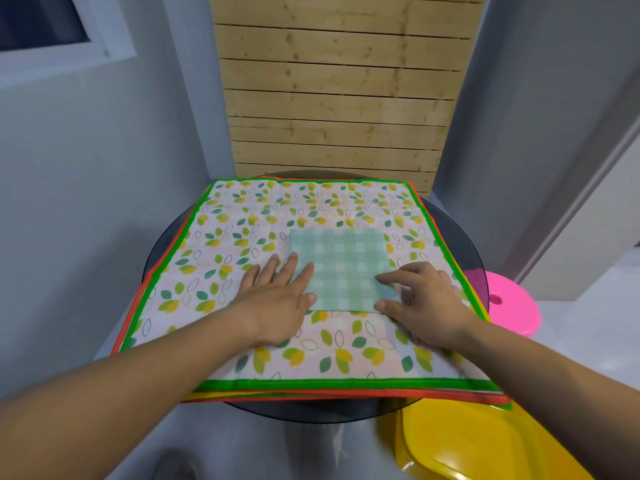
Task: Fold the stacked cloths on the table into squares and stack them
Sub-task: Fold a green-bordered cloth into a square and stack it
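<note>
Folded green checked square (341,268) lay at centre of table (457,237), atop leaf-print cloth stack (242,220). Left hand (277,296), fingers flat, pressed its left edge; right hand (426,299) seemingly pinched its near right corner.

A small folded green checked cloth (337,268) lies square on a stack of leaf-print cloths (242,216) with green, orange and yellow borders. The stack covers most of a round dark glass surface (465,244). The left grip (277,299) rests flat, fingers straight, on the checked cloth's left edge. The right grip (427,299) pinches its near right corner between thumb and forefinger. A pink stool (512,306) stands to the right, a yellow seat (467,445) nearer, and a wooden slat panel (332,98) behind.
</note>
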